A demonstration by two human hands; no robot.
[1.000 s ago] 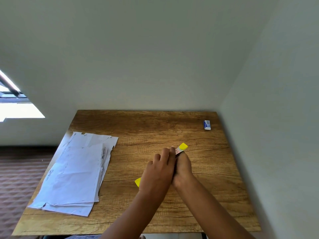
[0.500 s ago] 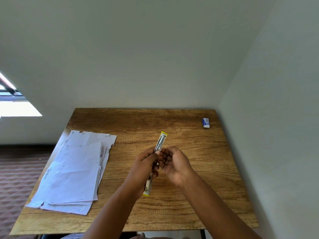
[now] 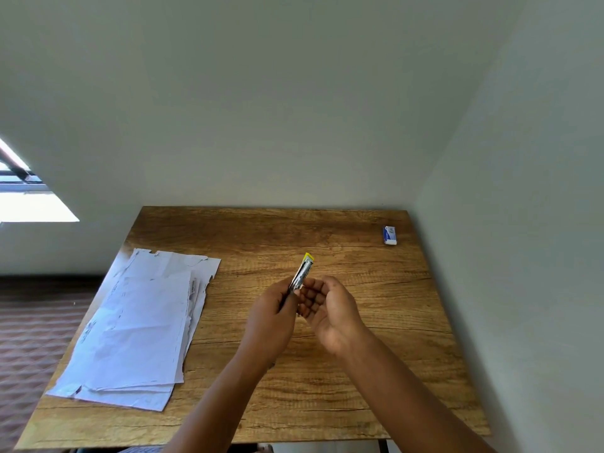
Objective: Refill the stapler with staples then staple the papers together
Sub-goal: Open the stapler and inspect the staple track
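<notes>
White papers (image 3: 130, 325) are lying at the table's (image 3: 376, 387) left. The left hand (image 3: 271, 325) is gripping the yellow stapler (image 3: 302, 273) above mid-table, its channel exposed for refilling; the right hand (image 3: 330, 310) is cupped loosely, empty. Next, staples are needed, probably from the small box (image 3: 389, 235) far right. Since 0.5 s ago, the stapler's lower end is no longer showing.

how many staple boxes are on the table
1. A small blue and white box lies at the far right corner of the table, away from both hands. Nothing shows under the stack of papers, though it could hide something flat.
</notes>
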